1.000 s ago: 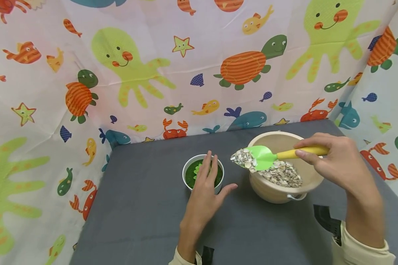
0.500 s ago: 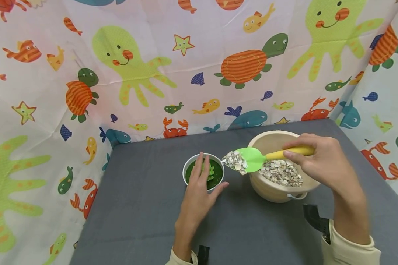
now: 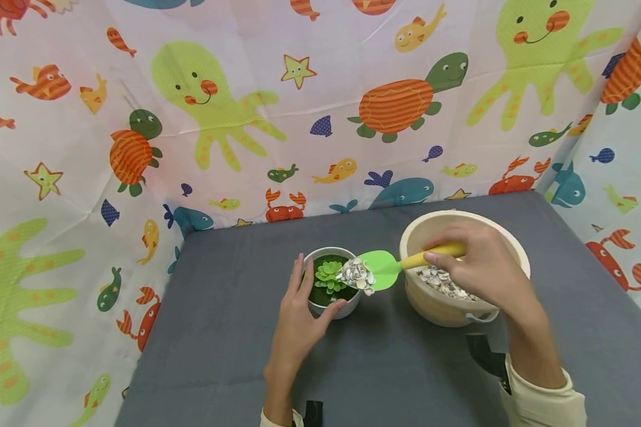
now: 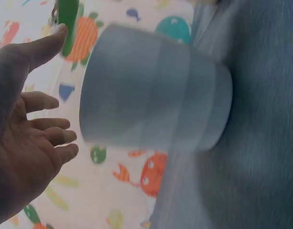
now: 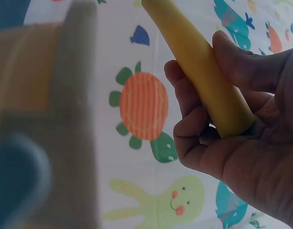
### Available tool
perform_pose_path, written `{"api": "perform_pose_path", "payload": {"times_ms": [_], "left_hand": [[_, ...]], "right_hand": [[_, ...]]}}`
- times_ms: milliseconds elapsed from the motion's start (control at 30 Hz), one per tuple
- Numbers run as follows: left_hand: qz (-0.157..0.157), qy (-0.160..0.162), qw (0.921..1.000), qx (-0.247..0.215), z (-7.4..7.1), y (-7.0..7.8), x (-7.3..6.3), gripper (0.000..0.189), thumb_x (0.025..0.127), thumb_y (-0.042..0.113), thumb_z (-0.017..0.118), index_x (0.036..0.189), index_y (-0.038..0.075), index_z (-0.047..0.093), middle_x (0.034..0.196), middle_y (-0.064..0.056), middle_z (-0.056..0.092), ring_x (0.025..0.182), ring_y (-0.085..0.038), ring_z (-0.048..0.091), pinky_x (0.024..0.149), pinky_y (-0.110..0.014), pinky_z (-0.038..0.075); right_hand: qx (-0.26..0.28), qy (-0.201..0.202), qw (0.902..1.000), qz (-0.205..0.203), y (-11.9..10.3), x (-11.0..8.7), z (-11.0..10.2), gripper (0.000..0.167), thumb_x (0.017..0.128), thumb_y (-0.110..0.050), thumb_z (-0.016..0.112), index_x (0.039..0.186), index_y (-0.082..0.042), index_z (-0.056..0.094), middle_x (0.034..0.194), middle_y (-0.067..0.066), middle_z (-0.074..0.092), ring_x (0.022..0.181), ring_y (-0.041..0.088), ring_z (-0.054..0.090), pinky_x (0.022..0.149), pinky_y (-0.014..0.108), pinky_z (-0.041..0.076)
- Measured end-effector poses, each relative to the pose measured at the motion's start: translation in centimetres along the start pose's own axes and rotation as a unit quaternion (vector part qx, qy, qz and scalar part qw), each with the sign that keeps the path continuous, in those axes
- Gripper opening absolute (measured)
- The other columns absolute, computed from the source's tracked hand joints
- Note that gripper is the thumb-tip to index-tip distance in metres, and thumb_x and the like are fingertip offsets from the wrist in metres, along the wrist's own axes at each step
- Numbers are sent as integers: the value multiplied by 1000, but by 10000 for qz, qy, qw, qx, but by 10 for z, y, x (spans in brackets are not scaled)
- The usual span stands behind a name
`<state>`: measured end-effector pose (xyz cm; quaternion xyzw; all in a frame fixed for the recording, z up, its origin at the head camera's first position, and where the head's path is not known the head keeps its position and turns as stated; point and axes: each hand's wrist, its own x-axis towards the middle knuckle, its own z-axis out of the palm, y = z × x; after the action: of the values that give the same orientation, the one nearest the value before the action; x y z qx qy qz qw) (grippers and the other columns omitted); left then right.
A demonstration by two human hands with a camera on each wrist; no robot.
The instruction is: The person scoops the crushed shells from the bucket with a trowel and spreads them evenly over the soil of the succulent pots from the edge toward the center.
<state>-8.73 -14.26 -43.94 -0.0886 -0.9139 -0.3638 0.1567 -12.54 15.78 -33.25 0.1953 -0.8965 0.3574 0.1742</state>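
Observation:
In the head view my right hand (image 3: 478, 267) grips the yellow handle of a small green trowel (image 3: 383, 268). Whitish pebble-like or shell-like pieces (image 3: 355, 274) fill its tip, which overlaps the right side of a small pot. This pot (image 3: 346, 309) holds a green succulent (image 3: 328, 277) on a green mossy surface. My left hand (image 3: 298, 314) is at the pot's left front, fingers spread and lightly bent. In the left wrist view a gap shows between the left hand (image 4: 32, 133) and the pot wall (image 4: 151, 90). Fingers wrap the handle (image 5: 199, 67) in the right wrist view.
A beige bucket (image 3: 432, 309) with more of the pale pieces (image 3: 442, 284) stands right of the pot, partly behind the right hand. A grey cloth (image 3: 219, 332) covers the table. Behind it hangs a curtain (image 3: 256, 65) printed with sea animals.
My right hand has carried the loaded trowel left from over the bucket to the pot's edge. My left hand has shifted left, off the view of the succulent, to the pot's side.

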Motion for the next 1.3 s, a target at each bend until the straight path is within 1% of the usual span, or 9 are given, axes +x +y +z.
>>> {"api": "perform_pose_path", "payload": {"times_ms": [167,433,633,767,900,1067,1133,1200,1300], "left_hand": [[-159,-78,9998,-118,-7,-18,2,101,86,41,86,165,10,31,174,-15,24,157,-42,35,115,-60,45],[-671,-491,9958,-394,-5,-36,4,111,81,44,89,167,14,25,176,-7,23,160,-34,30,123,-59,37],[-839,-742,9917,-632,-1,-47,8,120,76,41,94,168,15,21,175,-5,23,162,-29,27,126,-58,33],[-869,-902,9874,-963,1,-57,12,132,71,39,97,169,17,11,175,-4,25,162,-26,28,127,-55,32],[-802,-1153,9775,-1575,3,-70,18,145,67,43,98,169,17,-2,174,-6,26,161,-23,30,127,-52,33],[-763,-1481,9537,-2504,6,-81,26,160,57,58,96,167,19,-13,175,-5,26,163,-22,25,130,-54,24],[-779,-1562,9454,-2754,7,-84,27,163,54,61,96,167,20,-15,177,-4,19,164,-24,18,131,-54,19],[-787,-1603,9399,-2910,8,-85,28,164,55,58,98,167,18,-15,177,-6,14,164,-27,15,131,-55,16],[-909,-1581,9343,-3063,9,-86,27,161,58,45,102,168,18,-12,178,-4,10,164,-25,17,131,-54,17]], "right_hand": [[219,-55,9996,-144,-1,3,12,19,81,4,83,94,-9,84,88,1,78,82,15,61,72,20,47],[351,-452,9983,150,-5,11,31,12,87,1,78,96,-6,83,89,7,77,84,22,62,73,31,50],[406,-692,9964,264,-10,18,45,10,88,1,77,94,-5,82,86,7,74,83,22,59,74,33,47],[478,-867,9947,260,-16,23,54,10,89,1,75,95,-4,82,89,8,74,84,23,59,74,33,48],[494,-967,9938,236,-23,28,60,9,89,1,75,94,-4,81,90,7,73,84,22,57,74,34,47],[353,-1051,9936,207,-31,31,66,9,88,0,75,93,-4,82,90,6,73,85,23,56,75,34,46],[264,-1112,9932,219,-35,32,67,10,88,0,76,94,-4,82,91,7,73,87,23,57,76,34,46],[163,-1159,9929,222,-38,32,68,10,87,0,77,95,-4,82,92,7,73,87,23,57,76,34,46],[-2,-1151,9932,149,-45,31,68,11,86,0,79,95,-4,82,91,7,72,87,23,57,76,34,47]]}}
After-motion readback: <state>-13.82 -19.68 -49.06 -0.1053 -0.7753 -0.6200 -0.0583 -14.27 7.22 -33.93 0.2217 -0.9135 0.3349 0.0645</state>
